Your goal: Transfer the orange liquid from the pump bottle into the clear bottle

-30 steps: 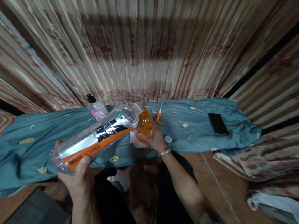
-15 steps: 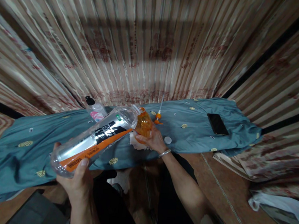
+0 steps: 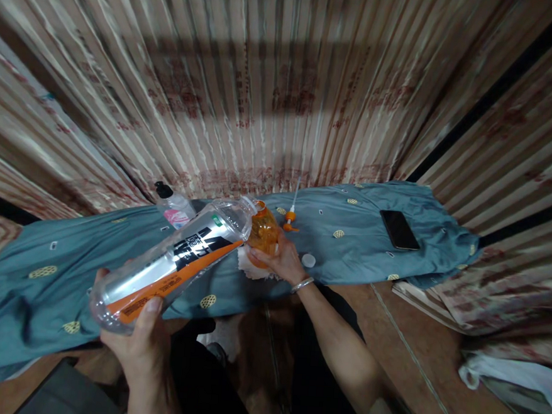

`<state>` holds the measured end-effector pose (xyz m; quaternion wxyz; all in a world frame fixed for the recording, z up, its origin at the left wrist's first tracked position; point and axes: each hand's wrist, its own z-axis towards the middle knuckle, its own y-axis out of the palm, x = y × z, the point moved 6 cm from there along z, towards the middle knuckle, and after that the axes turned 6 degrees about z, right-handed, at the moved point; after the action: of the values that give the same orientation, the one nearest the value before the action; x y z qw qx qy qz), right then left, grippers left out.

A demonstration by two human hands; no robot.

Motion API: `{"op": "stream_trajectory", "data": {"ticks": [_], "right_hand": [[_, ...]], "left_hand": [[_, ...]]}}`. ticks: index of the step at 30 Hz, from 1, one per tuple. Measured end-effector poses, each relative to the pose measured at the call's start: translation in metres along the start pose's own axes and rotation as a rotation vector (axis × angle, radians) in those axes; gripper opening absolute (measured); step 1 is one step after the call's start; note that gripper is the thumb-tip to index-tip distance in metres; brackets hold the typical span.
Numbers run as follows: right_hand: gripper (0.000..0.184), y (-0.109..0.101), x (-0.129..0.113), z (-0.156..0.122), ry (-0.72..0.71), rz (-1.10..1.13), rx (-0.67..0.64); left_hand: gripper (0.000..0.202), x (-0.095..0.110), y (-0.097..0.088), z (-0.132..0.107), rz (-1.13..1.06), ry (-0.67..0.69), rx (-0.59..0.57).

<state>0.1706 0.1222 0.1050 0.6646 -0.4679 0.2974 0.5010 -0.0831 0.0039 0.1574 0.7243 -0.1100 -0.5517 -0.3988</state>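
Observation:
My left hand [image 3: 137,336] is closed round the base of a large clear plastic bottle [image 3: 178,257] with a silver, black and orange label. The bottle is tilted, its neck up and to the right, and its mouth meets the mouth of a small orange see-through bottle [image 3: 262,228]. Around that orange bottle my right hand [image 3: 282,258] is wrapped. Below it lies a white crumpled tissue [image 3: 250,265]. An orange pump head [image 3: 290,217] with a clear tube rests just behind my right hand, and a white cap [image 3: 308,260] lies to its right.
A teal patterned cloth [image 3: 348,256] covers the narrow table. On it stand a clear bottle with a black pump top [image 3: 176,209] at the back left and a black phone [image 3: 400,229] at the right. Striped curtains [image 3: 284,94] hang close behind and at both sides.
Both bottles stay mouth to mouth in my hands. The large bottle's base has sunk slightly, and the whole view has shifted a little.

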Motion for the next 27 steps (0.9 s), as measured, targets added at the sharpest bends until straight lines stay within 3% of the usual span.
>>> {"op": "stream_trajectory", "data": {"ticks": [13,17,27], "right_hand": [[0.073,-0.0011,-0.0039,-0.0003,0.019,0.017,0.002],[0.074,-0.0004,-0.0049,-0.0003,0.024,0.023,-0.004],[0.077,-0.0001,0.0035,-0.0005,-0.006,0.015,0.025]], "left_hand": [[0.073,0.0070,0.0023,-0.0014,0.012,-0.013,0.017],[0.080,0.0050,0.0000,-0.0018,0.017,-0.034,0.020],[0.076,0.0049,0.0002,0.0007,-0.001,0.036,-0.009]]}}
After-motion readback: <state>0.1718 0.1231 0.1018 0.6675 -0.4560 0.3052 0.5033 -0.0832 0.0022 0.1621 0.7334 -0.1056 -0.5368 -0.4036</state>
